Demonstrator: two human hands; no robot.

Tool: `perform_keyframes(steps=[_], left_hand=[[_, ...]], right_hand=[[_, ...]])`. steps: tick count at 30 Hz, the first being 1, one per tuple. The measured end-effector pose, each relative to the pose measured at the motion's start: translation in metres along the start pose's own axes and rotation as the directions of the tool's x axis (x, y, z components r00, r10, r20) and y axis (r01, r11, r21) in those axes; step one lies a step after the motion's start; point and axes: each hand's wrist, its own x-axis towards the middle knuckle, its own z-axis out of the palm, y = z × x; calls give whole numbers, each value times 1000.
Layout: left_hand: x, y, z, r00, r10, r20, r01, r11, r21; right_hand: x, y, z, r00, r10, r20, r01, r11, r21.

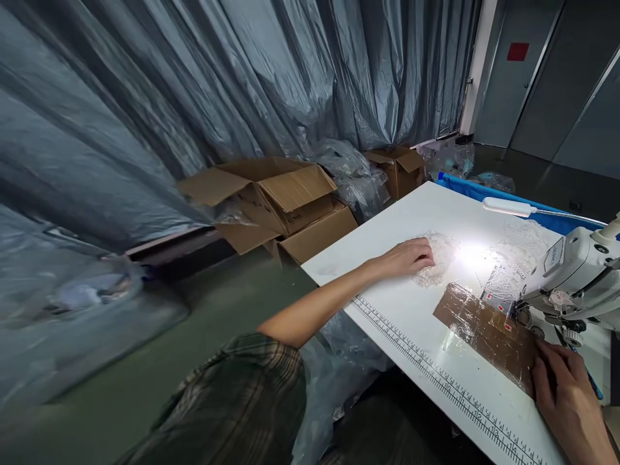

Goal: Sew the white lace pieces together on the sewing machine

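Observation:
My left hand reaches across the white sewing table, its fingers curled onto a piece of whitish lace. Under the bright lamp glare, more lace spreads towards the sewing machine. My right hand rests at the near end of a brown board covered in shiny clear tape, its fingers apart and slightly bent. Small red marks show beside the board near the needle area. A thin blue object lies partly hidden behind the right hand.
A printed ruler scale follows the table's front edge. A white-handled lamp reaches over the back, near a blue edge. Open cardboard boxes and clear plastic bags stand beyond the table, before a grey curtain.

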Motion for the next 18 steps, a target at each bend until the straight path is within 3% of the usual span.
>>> perform_keyframes(steps=[6, 10, 18], left_hand=[[0, 26, -1, 993, 85, -82, -101, 971, -214], [6, 53, 8, 952, 292, 94, -244, 907, -344], [14, 55, 47, 977, 169, 129, -182, 978, 99]], right_hand=[[0, 0, 3, 1000, 21, -4, -21, 999, 28], [-1, -1, 3, 995, 96, 24, -97, 993, 66], [1, -6, -3, 984, 157, 87, -166, 980, 107]])
